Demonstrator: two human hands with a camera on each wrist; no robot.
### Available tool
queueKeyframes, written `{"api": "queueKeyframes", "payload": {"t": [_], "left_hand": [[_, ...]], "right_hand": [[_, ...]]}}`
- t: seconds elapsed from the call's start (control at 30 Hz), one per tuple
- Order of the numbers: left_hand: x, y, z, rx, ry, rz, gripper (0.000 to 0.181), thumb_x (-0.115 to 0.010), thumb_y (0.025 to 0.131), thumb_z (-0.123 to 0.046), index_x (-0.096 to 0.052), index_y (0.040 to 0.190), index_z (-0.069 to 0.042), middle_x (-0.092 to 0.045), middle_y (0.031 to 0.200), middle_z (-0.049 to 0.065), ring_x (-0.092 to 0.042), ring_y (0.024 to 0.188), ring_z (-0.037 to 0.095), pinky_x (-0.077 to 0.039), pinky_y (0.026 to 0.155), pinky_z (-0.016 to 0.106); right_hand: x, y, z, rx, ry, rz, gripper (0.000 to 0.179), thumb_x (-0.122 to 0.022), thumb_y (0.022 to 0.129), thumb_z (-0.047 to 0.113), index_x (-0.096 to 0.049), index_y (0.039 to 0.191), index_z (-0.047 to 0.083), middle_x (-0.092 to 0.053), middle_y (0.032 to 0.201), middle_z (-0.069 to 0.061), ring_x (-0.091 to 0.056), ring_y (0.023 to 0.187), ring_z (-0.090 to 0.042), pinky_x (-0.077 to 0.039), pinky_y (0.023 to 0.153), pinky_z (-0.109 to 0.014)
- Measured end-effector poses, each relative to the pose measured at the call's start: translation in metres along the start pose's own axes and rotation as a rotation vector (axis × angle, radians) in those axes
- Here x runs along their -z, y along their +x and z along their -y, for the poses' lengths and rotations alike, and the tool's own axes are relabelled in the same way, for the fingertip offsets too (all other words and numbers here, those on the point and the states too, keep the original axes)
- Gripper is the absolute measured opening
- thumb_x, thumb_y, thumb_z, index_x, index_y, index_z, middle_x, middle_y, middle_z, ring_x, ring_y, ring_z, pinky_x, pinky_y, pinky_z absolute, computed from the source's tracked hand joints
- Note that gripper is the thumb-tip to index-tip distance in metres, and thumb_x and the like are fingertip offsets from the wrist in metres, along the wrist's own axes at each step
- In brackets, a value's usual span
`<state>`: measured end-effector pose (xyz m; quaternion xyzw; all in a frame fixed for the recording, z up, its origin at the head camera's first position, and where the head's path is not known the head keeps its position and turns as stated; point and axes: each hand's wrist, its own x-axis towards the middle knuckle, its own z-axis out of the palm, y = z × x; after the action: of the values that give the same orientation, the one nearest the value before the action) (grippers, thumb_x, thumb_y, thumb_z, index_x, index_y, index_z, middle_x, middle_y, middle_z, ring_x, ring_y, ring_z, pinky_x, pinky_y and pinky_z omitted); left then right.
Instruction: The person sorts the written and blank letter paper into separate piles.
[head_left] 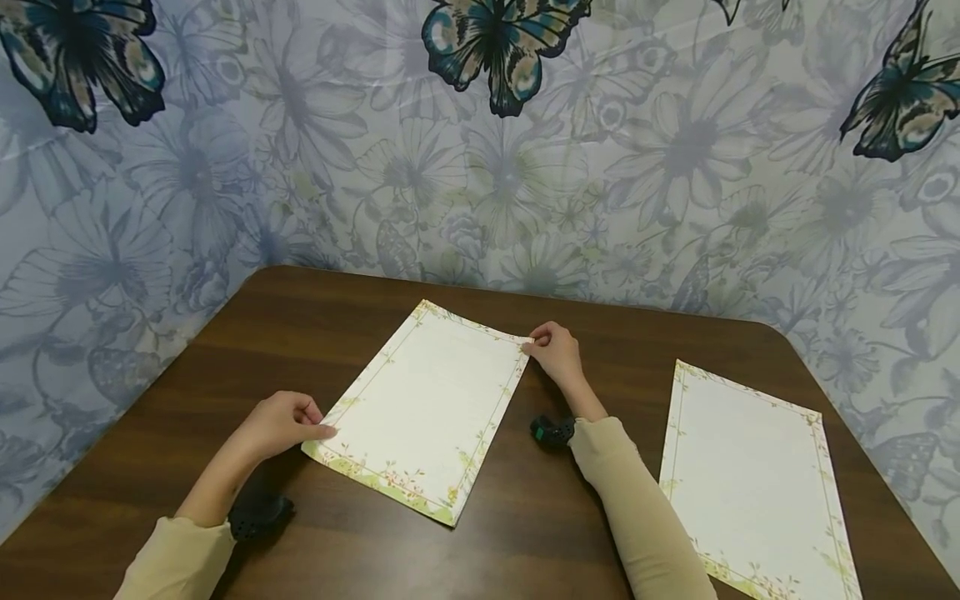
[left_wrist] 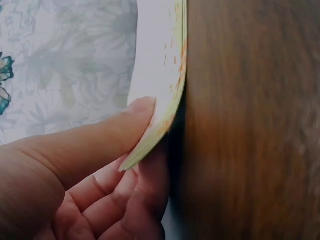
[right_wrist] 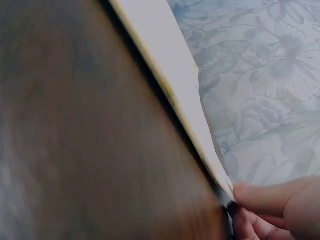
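A white sheet of paper (head_left: 423, 408) with a printed floral border lies at a slant over the middle of the table. My left hand (head_left: 281, 425) pinches its near left corner, thumb on top and fingers curled beneath. In the left wrist view that paper corner (left_wrist: 160, 112) bends up over the fingers, and several layered edges show along the border. At the opposite, far right corner, my right hand (head_left: 557, 354) pinches the sheet between thumb and fingers. The right wrist view shows the paper edge (right_wrist: 185, 110) running to the pinched corner, with a dark shadow beneath it.
A second bordered paper (head_left: 757, 492) lies at the right side of the table, partly covered by the right sleeve (head_left: 637, 508). The brown wooden table (head_left: 337, 317) ends at a wall covering (head_left: 525, 192) with flowers and butterflies. Dark wrist devices (head_left: 258, 515) sit at both cuffs.
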<state>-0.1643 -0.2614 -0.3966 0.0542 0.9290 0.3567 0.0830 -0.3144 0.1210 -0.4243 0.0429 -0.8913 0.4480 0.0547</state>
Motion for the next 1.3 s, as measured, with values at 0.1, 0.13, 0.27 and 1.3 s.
{"api": "queueKeyframes", "payload": {"t": [0.1,0.13,0.27,1.3], "left_hand": [[0.000,0.001,0.001,0.015,0.004,-0.005,0.026,-0.075,0.081,-0.024,-0.062,0.075,-0.003,-0.055,0.067,0.001,-0.045,0.063,0.019,-0.038,0.056,0.034],[0.000,0.002,0.001,0.018,0.005,-0.009,0.026,-0.075,0.081,-0.025,-0.062,0.075,-0.003,-0.056,0.067,0.001,-0.045,0.063,0.019,-0.037,0.056,0.034],[-0.002,0.005,-0.002,0.007,0.036,-0.044,0.024,-0.074,0.081,-0.025,-0.064,0.073,-0.006,-0.056,0.064,0.000,-0.046,0.061,0.019,-0.037,0.055,0.033],[-0.021,-0.009,-0.029,-0.241,0.554,-0.476,0.022,-0.080,0.072,-0.008,-0.059,0.064,-0.008,-0.048,0.051,0.002,-0.033,0.038,0.017,-0.029,0.035,0.032]], "right_hand": [[-0.001,0.001,-0.001,-0.001,-0.014,-0.033,0.017,-0.073,0.081,0.009,-0.065,0.093,0.000,-0.058,0.072,-0.007,-0.055,0.070,-0.027,-0.044,0.069,-0.041],[-0.002,0.001,-0.002,0.004,-0.021,-0.041,0.017,-0.073,0.081,0.009,-0.065,0.093,0.000,-0.058,0.072,-0.006,-0.055,0.070,-0.027,-0.044,0.069,-0.041],[-0.001,0.002,-0.005,0.014,-0.035,-0.063,0.016,-0.073,0.081,0.008,-0.067,0.093,0.000,-0.057,0.071,-0.006,-0.054,0.068,-0.026,-0.043,0.068,-0.041],[-0.007,0.003,-0.006,0.070,-0.114,-0.062,0.022,-0.071,0.084,0.012,-0.072,0.104,0.002,-0.065,0.081,-0.008,-0.059,0.070,-0.024,-0.046,0.064,-0.039]]}}
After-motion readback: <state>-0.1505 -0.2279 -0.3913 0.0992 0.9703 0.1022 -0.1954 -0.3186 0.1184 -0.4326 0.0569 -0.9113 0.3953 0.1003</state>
